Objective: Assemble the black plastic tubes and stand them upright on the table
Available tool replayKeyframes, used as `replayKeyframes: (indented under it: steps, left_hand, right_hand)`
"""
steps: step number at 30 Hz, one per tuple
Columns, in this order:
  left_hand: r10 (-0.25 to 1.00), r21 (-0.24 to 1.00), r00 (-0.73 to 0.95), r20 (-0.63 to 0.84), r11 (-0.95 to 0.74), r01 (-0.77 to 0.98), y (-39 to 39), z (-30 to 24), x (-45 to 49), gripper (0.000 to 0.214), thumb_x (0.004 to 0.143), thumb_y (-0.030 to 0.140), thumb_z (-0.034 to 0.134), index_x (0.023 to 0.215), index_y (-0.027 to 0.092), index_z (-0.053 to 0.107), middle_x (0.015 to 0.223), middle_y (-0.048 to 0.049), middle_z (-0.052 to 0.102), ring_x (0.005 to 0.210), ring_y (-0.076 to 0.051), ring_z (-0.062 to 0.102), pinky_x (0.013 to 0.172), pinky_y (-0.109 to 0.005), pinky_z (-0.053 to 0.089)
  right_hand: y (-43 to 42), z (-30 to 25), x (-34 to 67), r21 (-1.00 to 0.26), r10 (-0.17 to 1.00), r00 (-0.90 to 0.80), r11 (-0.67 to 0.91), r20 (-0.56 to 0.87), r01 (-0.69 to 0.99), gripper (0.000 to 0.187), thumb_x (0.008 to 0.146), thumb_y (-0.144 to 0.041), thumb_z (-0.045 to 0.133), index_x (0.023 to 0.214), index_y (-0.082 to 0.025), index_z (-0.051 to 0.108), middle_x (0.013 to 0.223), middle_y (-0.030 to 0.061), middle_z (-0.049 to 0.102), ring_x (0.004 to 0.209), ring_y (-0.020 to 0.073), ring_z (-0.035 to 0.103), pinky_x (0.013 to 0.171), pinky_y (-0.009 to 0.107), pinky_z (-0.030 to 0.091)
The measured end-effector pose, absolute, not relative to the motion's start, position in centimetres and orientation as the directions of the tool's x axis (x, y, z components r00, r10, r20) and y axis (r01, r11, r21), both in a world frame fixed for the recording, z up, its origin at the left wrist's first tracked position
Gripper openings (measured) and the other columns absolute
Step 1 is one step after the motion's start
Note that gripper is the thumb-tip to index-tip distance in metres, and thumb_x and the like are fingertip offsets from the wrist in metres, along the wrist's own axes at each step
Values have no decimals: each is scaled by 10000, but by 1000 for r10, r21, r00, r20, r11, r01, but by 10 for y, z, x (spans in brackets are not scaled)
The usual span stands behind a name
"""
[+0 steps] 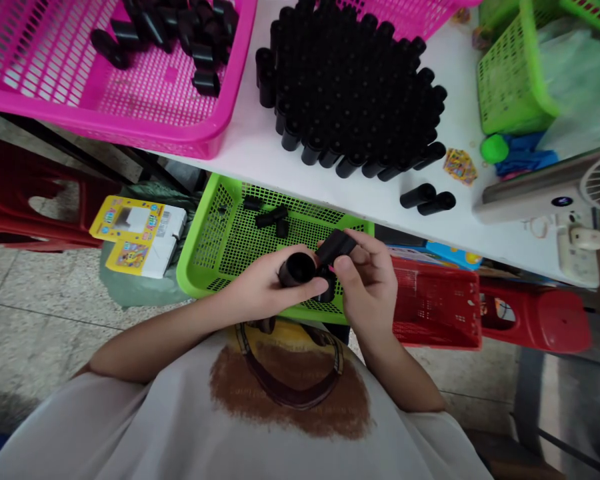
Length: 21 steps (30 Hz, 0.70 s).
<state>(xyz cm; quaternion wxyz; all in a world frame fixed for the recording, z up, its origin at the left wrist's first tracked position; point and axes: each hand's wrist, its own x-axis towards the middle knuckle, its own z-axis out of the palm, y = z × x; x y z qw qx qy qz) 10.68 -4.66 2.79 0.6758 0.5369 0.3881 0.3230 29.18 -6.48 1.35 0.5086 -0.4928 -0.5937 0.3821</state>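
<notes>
My left hand (275,280) is closed around a wide black cylinder (298,269) whose open end faces up toward me. Between the thumb and fingers of my right hand (370,283) is a narrower black tube (336,247), tilted, close to the left fingertips. Just below it, between the hands, another black piece (325,285) shows; I cannot tell which hand bears it. Both hands are above a green basket (193,267), where several small black pieces (273,217) lie. On the white table beyond stands a dense group of black tubes (355,93).
A pink basket (220,127) with loose black tubes is at upper left. Two black tubes (427,197) lie near the table edge (510,233), left of a white fan (545,190). A green crate (510,87) stands at upper right; a red basket (435,307) sits below the table.
</notes>
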Motion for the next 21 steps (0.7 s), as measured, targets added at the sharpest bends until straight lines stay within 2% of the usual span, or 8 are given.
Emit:
replayKeyframes:
  steps: [5,8,10,12,14,17,19,21]
  left_hand:
    - [800,944,559,-218,319,-87,-48,18,106,361,937,487,735,878,221,498,703,71,436,466,-63,433,433,-198,362]
    - [766,901,583,-270,414,-127,-49,16,105,389,935,527,743,933,228,493,690,81,427,429,-67,448,393,-192,358]
    - [763,884,583,-281,441,-152,-49,16,105,413,929,547,749,931,227,487,705,75,442,423,-67,467,379,-189,367]
    - [772,872,565,-291,457,-175,-49,16,105,431,927,558,748,905,223,477,725,69,458,418,-62,480,366,-184,372]
    - [777,859,534,-333,483,-168,-49,16,105,454,907,556,771,879,219,469,718,72,457,410,-59,484,353,-176,369]
    - [758,825,498,-421,548,-136,-49,14,106,491,838,529,849,864,213,474,692,87,436,400,-47,458,345,-166,373]
    - [737,801,506,-449,583,-138,-50,13,107,514,806,534,878,853,209,482,696,88,427,408,-38,438,344,-166,386]
    - [731,785,517,-446,597,-167,-50,13,108,546,786,568,888,831,204,484,703,84,417,434,-37,430,344,-164,395]
  right_hand:
    - [-61,17,302,-972,979,-89,194,184,132,288,1018,-425,728,1275,-307,671,1037,18,768,924,187,755,848,354,657]
    - [-58,18,311,-987,981,-154,130,115,97,300,1004,-416,751,1279,-317,685,1037,25,760,938,191,751,863,359,651]
    - [-56,17,315,-988,973,-199,135,117,80,318,1005,-409,755,1302,-322,684,1064,32,761,966,192,752,900,367,650]
    - [-54,15,317,-982,953,-257,181,162,52,446,952,-419,824,1360,-336,664,1126,38,758,1027,200,753,942,373,652]
    - [-51,14,319,-970,928,-303,240,217,42,637,852,-416,923,1417,-362,634,1289,57,724,1189,233,725,1005,397,648]
    - [-46,18,323,-940,892,-370,321,259,118,796,753,-416,991,1454,-386,615,1528,73,600,1433,298,594,1143,477,591]
    - [-45,22,325,-906,870,-414,373,267,201,828,754,-433,985,1486,-388,599,1543,71,602,1448,310,584,1184,504,559]
    - [-45,26,326,-852,855,-443,426,269,305,868,801,-426,955,1560,-380,536,1494,70,654,1375,298,648,1164,488,579]
